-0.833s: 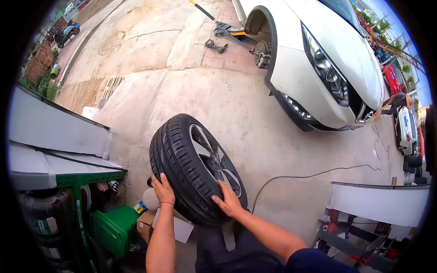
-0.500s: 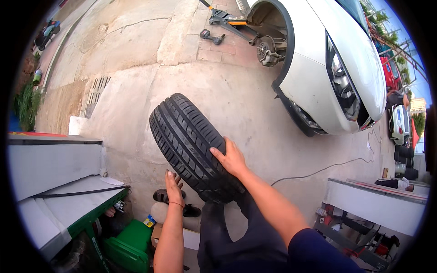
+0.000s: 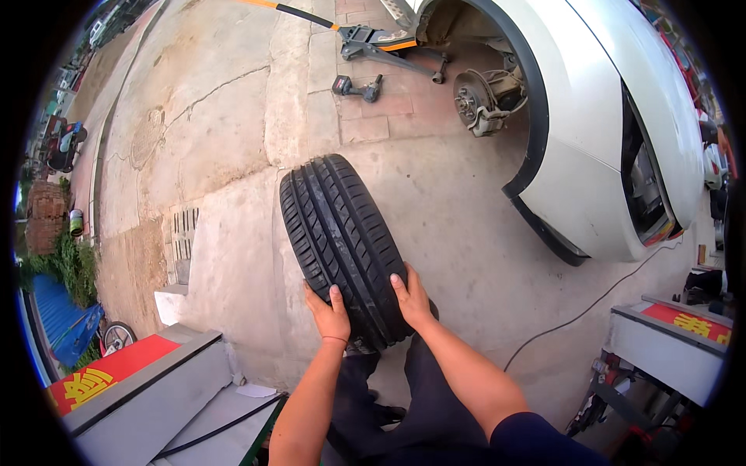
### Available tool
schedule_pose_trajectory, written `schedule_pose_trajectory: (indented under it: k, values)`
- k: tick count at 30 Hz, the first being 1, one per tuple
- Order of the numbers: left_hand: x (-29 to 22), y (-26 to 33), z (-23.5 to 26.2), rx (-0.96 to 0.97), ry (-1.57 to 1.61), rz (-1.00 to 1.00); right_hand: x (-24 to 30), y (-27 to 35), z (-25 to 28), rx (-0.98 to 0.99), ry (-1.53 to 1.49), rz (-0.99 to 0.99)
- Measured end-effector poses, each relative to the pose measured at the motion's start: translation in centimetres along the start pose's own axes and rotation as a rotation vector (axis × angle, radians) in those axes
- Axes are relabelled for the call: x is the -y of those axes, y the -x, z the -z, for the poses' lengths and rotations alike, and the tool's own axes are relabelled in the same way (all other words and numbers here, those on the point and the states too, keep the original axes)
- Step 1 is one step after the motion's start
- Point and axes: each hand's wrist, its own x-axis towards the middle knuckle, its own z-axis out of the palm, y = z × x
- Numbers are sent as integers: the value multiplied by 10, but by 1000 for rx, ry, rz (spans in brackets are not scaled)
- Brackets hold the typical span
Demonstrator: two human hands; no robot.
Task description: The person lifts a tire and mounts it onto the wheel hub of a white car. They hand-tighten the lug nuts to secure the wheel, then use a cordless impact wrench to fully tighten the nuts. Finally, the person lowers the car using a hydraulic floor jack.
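Note:
A black car tyre [image 3: 342, 241] stands upright in front of my legs, its grooved tread facing me and its top leaning slightly left. My left hand [image 3: 328, 312] grips its left edge, thumb laid against the tread. On the opposite edge my right hand [image 3: 412, 297] holds it the same way. The fingers of both hands partly disappear around the sidewalls. Whether a rim sits inside the tyre is hidden. Beyond it, to the right, a white car [image 3: 598, 116] has a bare wheel hub with a brake disc [image 3: 470, 99] under its arch.
An orange and black floor jack [image 3: 377, 43] reaches under the car, with a cordless impact wrench [image 3: 357, 88] on the ground nearby. A dark cable [image 3: 571, 320] runs along the floor at right. Grey cabinets [image 3: 167, 380] flank me at lower left and right.
My left hand, earlier apart from the tyre, now grips its left side. The right hand has stayed on it. My view has shifted, and the tyre now leans less.

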Motion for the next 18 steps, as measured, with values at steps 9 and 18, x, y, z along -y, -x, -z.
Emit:
schedule_pose_trajectory:
  k: [9, 18]
  values:
    - [-188, -320, -168, 379, -339, -100, 86, -252, 6, -452, 111, -285]
    - [-149, -292, -197, 667, -246, -855, 5, -282, 47, -928, -568, -790]
